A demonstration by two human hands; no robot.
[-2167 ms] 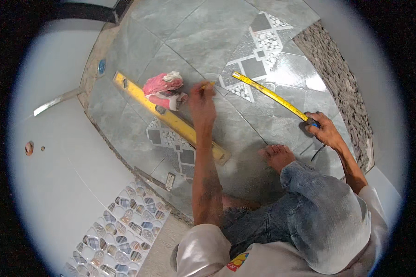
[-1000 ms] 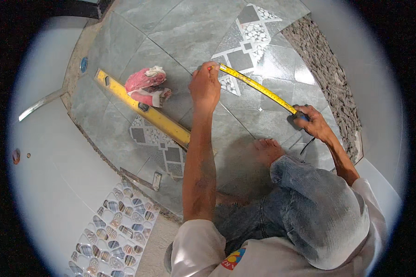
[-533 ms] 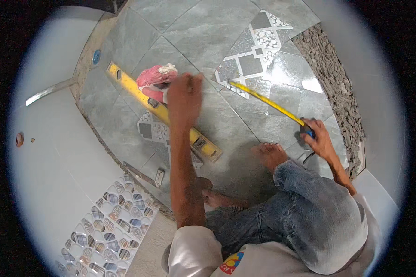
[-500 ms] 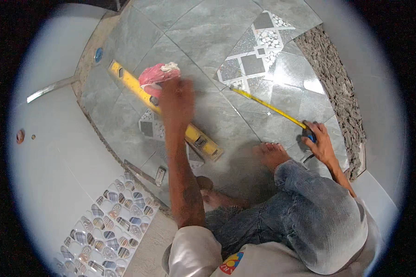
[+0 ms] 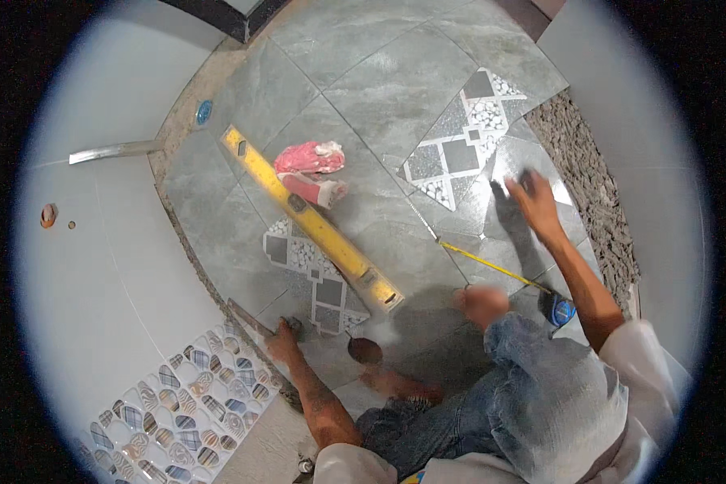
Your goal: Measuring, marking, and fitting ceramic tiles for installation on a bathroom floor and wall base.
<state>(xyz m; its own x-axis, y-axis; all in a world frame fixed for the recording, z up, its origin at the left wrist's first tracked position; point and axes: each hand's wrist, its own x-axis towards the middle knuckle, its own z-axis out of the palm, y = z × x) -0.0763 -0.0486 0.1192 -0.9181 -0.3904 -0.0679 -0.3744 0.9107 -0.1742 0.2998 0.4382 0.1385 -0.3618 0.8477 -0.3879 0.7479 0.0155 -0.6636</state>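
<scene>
Tape measure (image 5: 562, 311) lies extended on tiles (image 5: 383, 230); right hand (image 5: 539, 203), grip released; left hand (image 5: 283, 342), grip I can't tell.

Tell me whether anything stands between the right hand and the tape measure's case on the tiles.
Nothing visible does: between the right hand and the blue tape measure case, only grey floor tiles show. The bare right foot and yellow tape blade lie left of the case, outside that gap.

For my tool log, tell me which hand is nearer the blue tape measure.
Right: the right hand is beyond the tape measure; the left hand is much farther off, to its left.
</scene>
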